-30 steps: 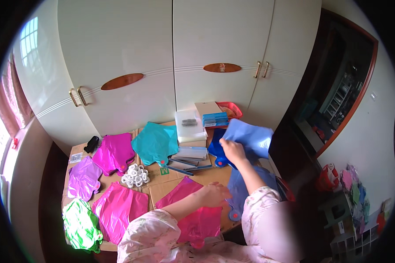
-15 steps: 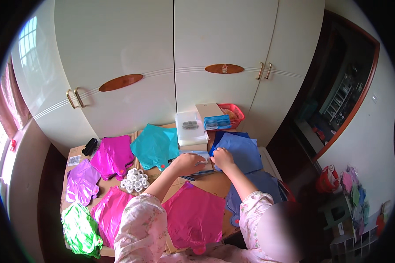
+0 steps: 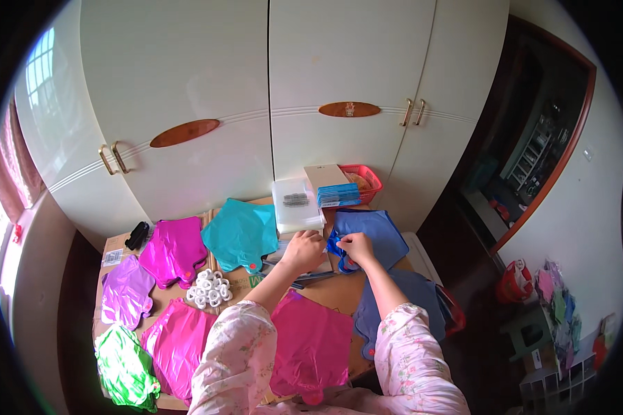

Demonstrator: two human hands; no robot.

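While we look down in the head view, our right hand (image 3: 356,249) has its thumb and fingers drawn together on the bunched near-left corner of the blue foil (image 3: 384,228). The rest of that foil spreads flat beyond the grip and to its right. Just left of the grip, with a narrow gap between, our left hand (image 3: 304,250) bends its fingers downward above the cards (image 3: 316,270); we cannot tell whether its fingertips are together or touching anything.

Beyond both hands are the clear sleeves (image 3: 299,218), and behind the grip sit the blue packets (image 3: 340,196), the box (image 3: 325,175) and the red basket (image 3: 372,181). Nearer to us than the grip, and a little to its right, the grey-blue foil (image 3: 417,301) lies partly under our right forearm. Toward us and to the left is a pink foil (image 3: 311,339) on the cardboard (image 3: 332,296).

Left of our left hand lie the teal foil (image 3: 241,234) and the white rings (image 3: 210,289). Farther left we see the magenta foil (image 3: 173,249), the lilac foil (image 3: 126,290), another pink foil (image 3: 178,342) and the green foil (image 3: 124,363).
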